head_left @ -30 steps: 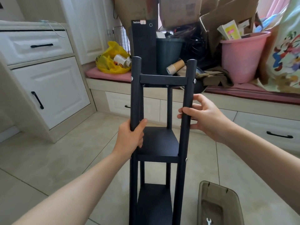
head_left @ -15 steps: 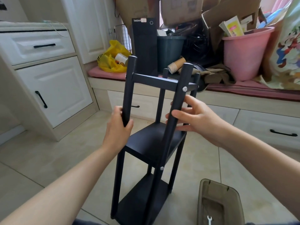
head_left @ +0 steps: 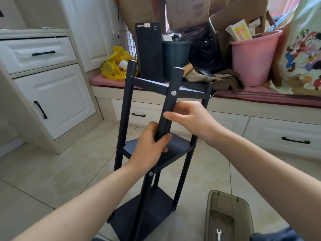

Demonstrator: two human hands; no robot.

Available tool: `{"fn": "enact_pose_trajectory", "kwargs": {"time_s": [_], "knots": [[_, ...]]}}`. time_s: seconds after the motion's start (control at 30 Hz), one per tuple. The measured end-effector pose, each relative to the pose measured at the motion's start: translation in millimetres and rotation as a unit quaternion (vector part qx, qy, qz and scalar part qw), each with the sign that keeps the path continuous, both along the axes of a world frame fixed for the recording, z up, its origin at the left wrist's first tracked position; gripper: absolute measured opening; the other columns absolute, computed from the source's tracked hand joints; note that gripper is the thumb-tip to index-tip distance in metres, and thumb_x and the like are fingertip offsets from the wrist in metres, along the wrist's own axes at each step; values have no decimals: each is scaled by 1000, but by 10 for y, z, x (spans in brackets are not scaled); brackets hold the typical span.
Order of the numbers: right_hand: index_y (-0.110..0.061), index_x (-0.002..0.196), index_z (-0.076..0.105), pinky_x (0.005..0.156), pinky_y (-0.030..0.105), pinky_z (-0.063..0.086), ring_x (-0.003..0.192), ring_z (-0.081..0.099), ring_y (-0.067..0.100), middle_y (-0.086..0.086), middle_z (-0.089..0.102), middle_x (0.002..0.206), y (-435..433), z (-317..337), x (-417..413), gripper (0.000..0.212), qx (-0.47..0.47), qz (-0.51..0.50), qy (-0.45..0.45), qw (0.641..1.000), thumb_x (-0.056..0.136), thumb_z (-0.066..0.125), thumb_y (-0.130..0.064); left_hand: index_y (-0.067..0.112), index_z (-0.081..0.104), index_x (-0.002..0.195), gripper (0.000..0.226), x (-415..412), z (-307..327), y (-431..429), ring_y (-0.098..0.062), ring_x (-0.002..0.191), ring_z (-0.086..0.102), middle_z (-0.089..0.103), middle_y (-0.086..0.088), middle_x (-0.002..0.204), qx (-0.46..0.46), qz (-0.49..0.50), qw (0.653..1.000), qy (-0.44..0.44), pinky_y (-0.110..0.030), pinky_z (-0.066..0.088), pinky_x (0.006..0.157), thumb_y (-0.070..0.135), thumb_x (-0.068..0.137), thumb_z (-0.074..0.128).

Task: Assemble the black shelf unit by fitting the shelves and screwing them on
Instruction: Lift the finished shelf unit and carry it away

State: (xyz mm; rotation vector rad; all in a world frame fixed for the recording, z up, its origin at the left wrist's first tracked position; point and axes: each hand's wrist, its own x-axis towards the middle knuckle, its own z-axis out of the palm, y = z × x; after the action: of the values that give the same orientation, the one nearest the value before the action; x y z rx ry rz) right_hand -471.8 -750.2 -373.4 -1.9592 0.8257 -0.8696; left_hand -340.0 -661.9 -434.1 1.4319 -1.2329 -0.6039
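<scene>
The black shelf unit (head_left: 175, 87) stands upright on the tiled floor, turned corner-on to me, with three shelves between four round posts. Silver screw heads show on the nearest post (head_left: 171, 101). My left hand (head_left: 149, 150) grips that nearest post just above the middle shelf (head_left: 177, 145). My right hand (head_left: 192, 119) holds the same post higher up, thumb across its front and fingers curled behind it.
A brown plastic bin (head_left: 227, 206) with a small wrench (head_left: 218, 236) in it sits on the floor at lower right. White cabinets (head_left: 52, 94) stand on the left. A window bench behind holds a pink bucket (head_left: 251, 58), cardboard boxes, a black computer tower (head_left: 149, 51) and a yellow bag (head_left: 114, 65).
The shelf unit has been rotated about its upright axis, from face-on to corner-on. My left hand has shifted from the left front post onto the post my right hand holds.
</scene>
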Motion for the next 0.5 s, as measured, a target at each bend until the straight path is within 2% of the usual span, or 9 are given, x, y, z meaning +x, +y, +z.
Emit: {"fn": "enact_pose_trajectory", "kwargs": {"time_s": [0.07, 0.2, 0.33, 0.5], "knots": [[-25, 105, 73, 75, 20, 50, 93, 66, 1, -13, 73, 95, -87, -5, -138, 25, 8, -21, 26, 999, 89, 68, -43, 22, 53, 101, 6, 39, -9, -14, -1, 57, 56, 57, -3, 71, -1, 10, 1000, -22, -13, 47, 56, 22, 101, 59], [-24, 96, 68, 76, 26, 53, 94, 66, 11, -8, 72, 91, -380, -123, -450, 22, 84, -75, 87, 990, 96, 59, -43, 22, 51, 99, 7, 213, 58, -88, 0, 53, 50, 54, -2, 67, -2, 33, 997, -66, -13, 43, 52, 22, 102, 57], [-11, 117, 63, 86, 35, 54, 98, 64, 20, 4, 69, 107, -775, -288, -539, 37, 159, -131, 134, 969, 99, 56, -41, 21, 51, 97, 8, 410, 118, -185, -2, 52, 49, 52, -2, 65, -10, 40, 997, -67, -15, 44, 52, 22, 102, 57], [-5, 132, 51, 86, 38, 53, 109, 59, 28, 12, 57, 126, -1354, -537, -293, 52, 230, -167, 131, 950, 97, 57, -44, 9, 51, 95, 17, 676, 141, -504, -12, 51, 48, 47, -2, 61, -19, 77, 994, -73, -22, 45, 50, 21, 99, 62]]}}
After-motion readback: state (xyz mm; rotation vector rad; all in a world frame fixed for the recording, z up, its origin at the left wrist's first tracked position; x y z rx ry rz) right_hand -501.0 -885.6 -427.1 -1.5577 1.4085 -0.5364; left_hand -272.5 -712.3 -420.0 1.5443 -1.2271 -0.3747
